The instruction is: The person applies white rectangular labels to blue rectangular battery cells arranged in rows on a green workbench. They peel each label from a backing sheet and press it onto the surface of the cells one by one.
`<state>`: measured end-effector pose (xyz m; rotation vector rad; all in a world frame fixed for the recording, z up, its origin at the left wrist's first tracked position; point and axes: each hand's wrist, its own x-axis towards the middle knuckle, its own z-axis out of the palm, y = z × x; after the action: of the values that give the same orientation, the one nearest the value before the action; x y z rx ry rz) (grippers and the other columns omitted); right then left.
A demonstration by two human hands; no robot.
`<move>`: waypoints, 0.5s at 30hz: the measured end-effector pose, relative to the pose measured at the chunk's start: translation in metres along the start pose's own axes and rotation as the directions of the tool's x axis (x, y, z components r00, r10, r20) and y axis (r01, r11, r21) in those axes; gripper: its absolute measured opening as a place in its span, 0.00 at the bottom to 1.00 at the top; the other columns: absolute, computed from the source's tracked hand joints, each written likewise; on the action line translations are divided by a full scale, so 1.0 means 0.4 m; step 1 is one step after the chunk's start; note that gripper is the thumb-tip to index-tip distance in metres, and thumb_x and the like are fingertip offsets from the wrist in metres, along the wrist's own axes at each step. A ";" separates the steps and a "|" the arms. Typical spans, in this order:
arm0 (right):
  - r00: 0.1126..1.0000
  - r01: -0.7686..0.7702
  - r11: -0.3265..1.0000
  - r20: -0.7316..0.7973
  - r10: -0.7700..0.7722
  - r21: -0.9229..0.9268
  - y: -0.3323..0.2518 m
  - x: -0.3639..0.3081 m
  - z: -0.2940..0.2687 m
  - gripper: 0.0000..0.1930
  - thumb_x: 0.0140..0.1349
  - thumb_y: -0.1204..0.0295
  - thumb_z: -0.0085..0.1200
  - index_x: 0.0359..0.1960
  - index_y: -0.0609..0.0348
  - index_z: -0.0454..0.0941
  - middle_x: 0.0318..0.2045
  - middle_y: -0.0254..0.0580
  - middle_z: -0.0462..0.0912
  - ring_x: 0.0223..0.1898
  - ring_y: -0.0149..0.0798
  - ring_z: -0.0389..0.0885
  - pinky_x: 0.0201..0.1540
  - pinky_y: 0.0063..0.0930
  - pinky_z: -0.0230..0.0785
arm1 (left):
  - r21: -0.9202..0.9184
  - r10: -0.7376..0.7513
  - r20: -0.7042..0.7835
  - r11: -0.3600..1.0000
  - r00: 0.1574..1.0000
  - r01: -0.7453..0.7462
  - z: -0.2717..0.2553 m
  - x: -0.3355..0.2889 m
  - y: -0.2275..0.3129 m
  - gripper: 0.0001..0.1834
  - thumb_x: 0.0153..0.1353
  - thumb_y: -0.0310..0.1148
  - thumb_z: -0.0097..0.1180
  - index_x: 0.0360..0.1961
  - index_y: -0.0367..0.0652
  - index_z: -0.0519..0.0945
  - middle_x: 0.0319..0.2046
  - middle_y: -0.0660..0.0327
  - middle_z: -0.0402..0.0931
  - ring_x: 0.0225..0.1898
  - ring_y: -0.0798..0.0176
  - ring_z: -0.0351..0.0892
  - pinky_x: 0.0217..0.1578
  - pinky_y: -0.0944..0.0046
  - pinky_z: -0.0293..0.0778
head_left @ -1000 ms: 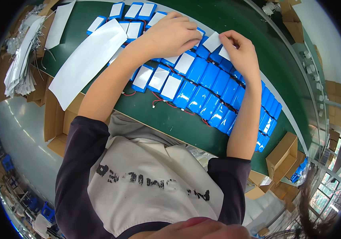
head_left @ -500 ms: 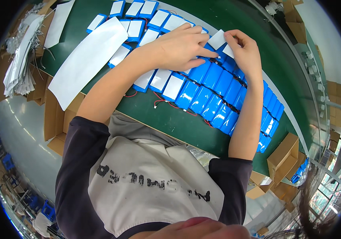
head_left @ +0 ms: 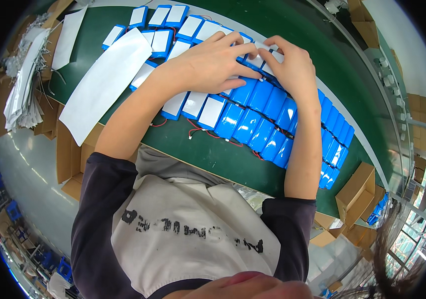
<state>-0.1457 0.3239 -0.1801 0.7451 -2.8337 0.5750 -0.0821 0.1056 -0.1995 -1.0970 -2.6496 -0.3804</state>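
Observation:
Rows of blue battery packs with thin red and black wires lie side by side on a green tabletop. Several at the left bear white rectangular labels. My left hand rests over the upper rows, its fingers spread; one fingertip is by a small white connector. Beside it, my right hand has its thumb and forefinger bent at a white label lying against a pack. My fingers partly cover this label, and both hands hide some of the packs.
A large white sheet lies at the left over some packs and past the table edge. Cardboard boxes stand below left and at the right end. Bundled white strips hang at far left. A pale rail runs along the far side.
My right hand has moved slightly left and brought the raised label down against a pack. My left hand has shifted slightly left, staying over the packs. The view has shifted a little.

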 end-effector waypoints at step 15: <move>1.000 0.012 0.964 0.013 -0.016 0.264 0.051 0.015 -0.096 0.14 0.69 0.71 0.56 0.55 0.51 0.80 0.36 0.43 0.86 0.36 0.45 0.85 0.45 0.38 0.77 | 0.069 -0.029 -0.132 0.997 0.991 0.039 0.062 0.018 -0.012 0.34 0.70 0.48 0.59 0.74 0.53 0.68 0.68 0.57 0.72 0.71 0.51 0.64 0.74 0.45 0.58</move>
<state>-0.1591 0.3532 -0.1502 0.8132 -2.7946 0.9624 -0.0936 0.1152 -0.2211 -0.9724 -2.5490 -0.3491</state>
